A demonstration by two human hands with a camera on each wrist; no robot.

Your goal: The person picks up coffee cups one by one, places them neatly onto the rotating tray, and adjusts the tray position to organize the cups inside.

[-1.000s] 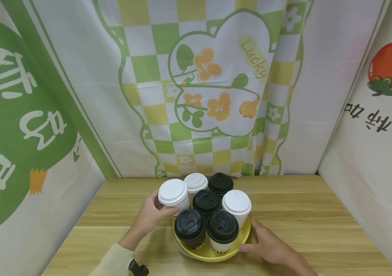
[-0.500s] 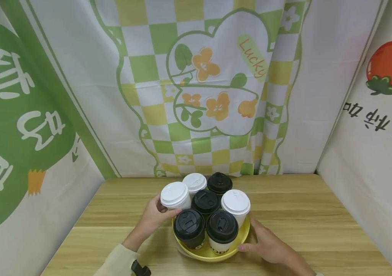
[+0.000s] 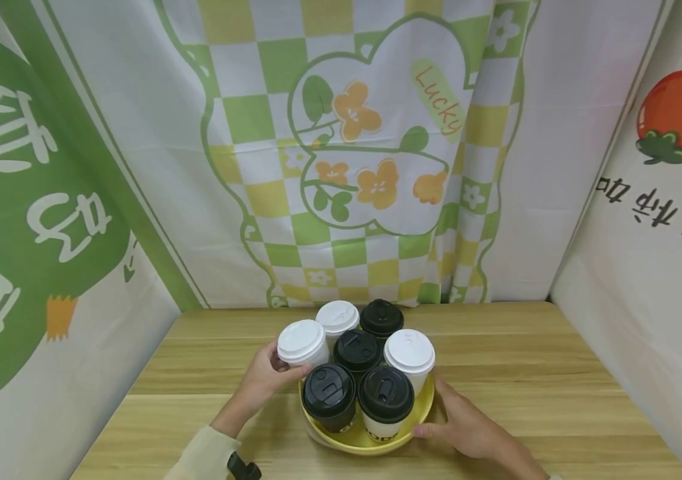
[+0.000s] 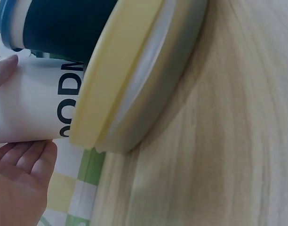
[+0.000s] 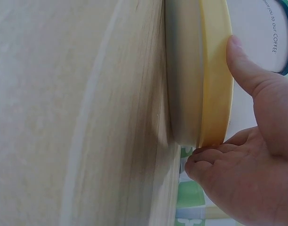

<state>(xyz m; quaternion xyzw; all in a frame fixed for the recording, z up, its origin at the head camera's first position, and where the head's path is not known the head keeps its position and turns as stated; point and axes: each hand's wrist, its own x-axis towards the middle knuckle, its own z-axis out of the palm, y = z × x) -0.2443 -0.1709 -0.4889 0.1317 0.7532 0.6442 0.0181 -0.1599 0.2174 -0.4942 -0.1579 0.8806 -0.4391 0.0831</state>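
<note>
My left hand [image 3: 264,381] grips a white paper cup with a white lid [image 3: 302,339] at the left side of a round yellow tray [image 3: 419,417]. In the left wrist view that cup [image 4: 33,103] has black lettering near its base, which stands at the tray's rim, and my thumb and fingers lie on opposite sides of it. On the tray's right side, my right hand [image 3: 467,427] holds the rim. The right wrist view has its thumb on the yellow rim [image 5: 217,80] and the fingers bent against the outer edge. Several other lidded cups stand crowded on the tray.
White-lidded cups [image 3: 411,351] and black-lidded cups [image 3: 387,395] stand close together. The tray sits on a wood-grain table [image 3: 515,373]. A checkered curtain [image 3: 341,260] hangs behind the table, with printed cloth walls at both sides.
The white-lidded cup in my left hand has come down slightly, and its lid is lower in view. My right hand stays at the tray's rim. The other cups keep their places.
</note>
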